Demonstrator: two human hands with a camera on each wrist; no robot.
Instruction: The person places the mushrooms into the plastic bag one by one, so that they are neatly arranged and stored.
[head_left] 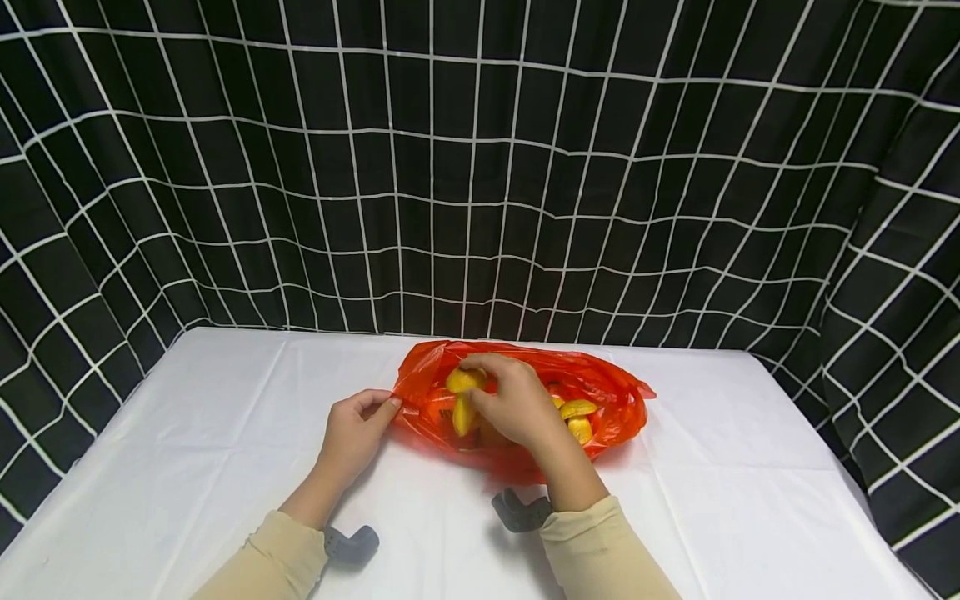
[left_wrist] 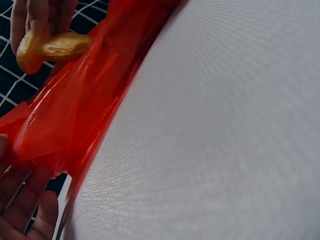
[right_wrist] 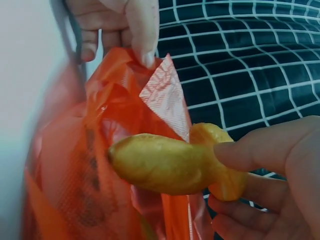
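Observation:
A red plastic bag (head_left: pixel 517 354) lies open across the table's far middle. My left hand (head_left: pixel 356 433) pinches the bag's left edge between thumb and fingers. Over the bag's opening, my right hand (head_left: pixel 517 404) grips a yellow mushroom (right_wrist: pixel 165 164) by its cap, thumb on one side and fingers on the other. Its thick stem points toward the bag's left end. Inside the bag's right part sit more yellow mushroom-shaped pieces (head_left: pixel 578 408), partly covered by my right hand and the red plastic. The left wrist view catches the held mushroom (left_wrist: pixel 65 46) above the bag's rim.
A white cloth (head_left: pixel 225 450) covers the table. Behind and on both sides hangs a black curtain (head_left: pixel 480 167) with a white grid. Each wrist wears a grey band-like mount (head_left: pixel 352 546) close above the cloth.

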